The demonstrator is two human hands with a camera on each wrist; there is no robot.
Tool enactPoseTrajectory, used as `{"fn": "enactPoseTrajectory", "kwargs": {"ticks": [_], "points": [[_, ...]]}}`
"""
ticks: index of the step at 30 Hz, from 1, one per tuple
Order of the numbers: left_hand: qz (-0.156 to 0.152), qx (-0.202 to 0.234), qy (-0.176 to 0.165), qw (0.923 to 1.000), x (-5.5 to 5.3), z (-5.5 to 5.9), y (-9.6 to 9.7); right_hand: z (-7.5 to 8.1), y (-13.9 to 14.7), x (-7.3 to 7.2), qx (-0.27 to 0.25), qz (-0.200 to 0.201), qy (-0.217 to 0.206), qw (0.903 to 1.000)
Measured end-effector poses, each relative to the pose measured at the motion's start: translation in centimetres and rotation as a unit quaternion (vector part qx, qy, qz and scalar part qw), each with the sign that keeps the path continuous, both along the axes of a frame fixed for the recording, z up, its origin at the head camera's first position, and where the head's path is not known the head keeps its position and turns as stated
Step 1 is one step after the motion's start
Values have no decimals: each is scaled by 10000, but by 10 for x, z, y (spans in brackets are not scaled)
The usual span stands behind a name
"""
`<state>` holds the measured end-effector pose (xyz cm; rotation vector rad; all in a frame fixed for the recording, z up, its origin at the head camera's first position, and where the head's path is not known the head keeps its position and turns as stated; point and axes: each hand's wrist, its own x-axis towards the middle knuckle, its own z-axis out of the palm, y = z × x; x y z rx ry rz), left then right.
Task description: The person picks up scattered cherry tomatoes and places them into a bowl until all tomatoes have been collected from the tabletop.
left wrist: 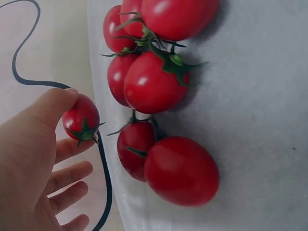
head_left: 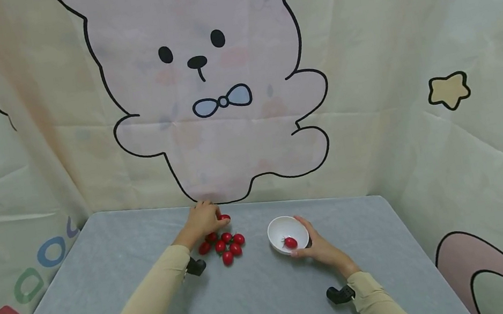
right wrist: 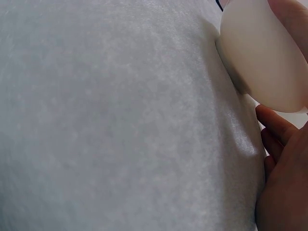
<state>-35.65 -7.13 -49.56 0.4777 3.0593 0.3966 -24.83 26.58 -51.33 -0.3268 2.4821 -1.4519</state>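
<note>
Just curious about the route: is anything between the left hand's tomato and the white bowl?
Nothing visible: only bare tabletop lies between the held tomato and the bowl; the other tomatoes lie off that line.

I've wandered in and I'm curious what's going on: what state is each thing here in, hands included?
Left hand: pinching a tomato
Held tomato: whole, green top attached
Right hand: gripping the bowl's side
White bowl: opening upward, holding one tomato
Bowl tomato: lying inside
Seven loose tomatoes: clustered on the table
</note>
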Motion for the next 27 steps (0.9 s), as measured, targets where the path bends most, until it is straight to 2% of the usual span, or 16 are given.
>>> {"fn": "enactPoseTrajectory", "kwargs": {"ticks": [3, 8, 13, 19, 26, 27], "points": [[-49, 2, 29, 10000, -1, 2, 1, -7, 2, -4, -48, -52, 52, 10000], [-81, 29, 50, 9999, 2, 7, 2, -27, 6, -14, -43, -182, 104, 9998], [-198, 63, 209, 9996, 4, 12, 6, -34, 7, -14, -34, -233, 136, 9996], [-381, 75, 367, 9986, 3, 16, 12, -32, 6, -12, -14, -233, 104, 9997], [-569, 163, 380, 9975, 4, 24, 22, -4, 0, -1, -149, -71, -60, 9998], [-597, 158, 381, 9974, 5, 26, 23, -4, 0, 0, -110, -57, -52, 9999]]}}
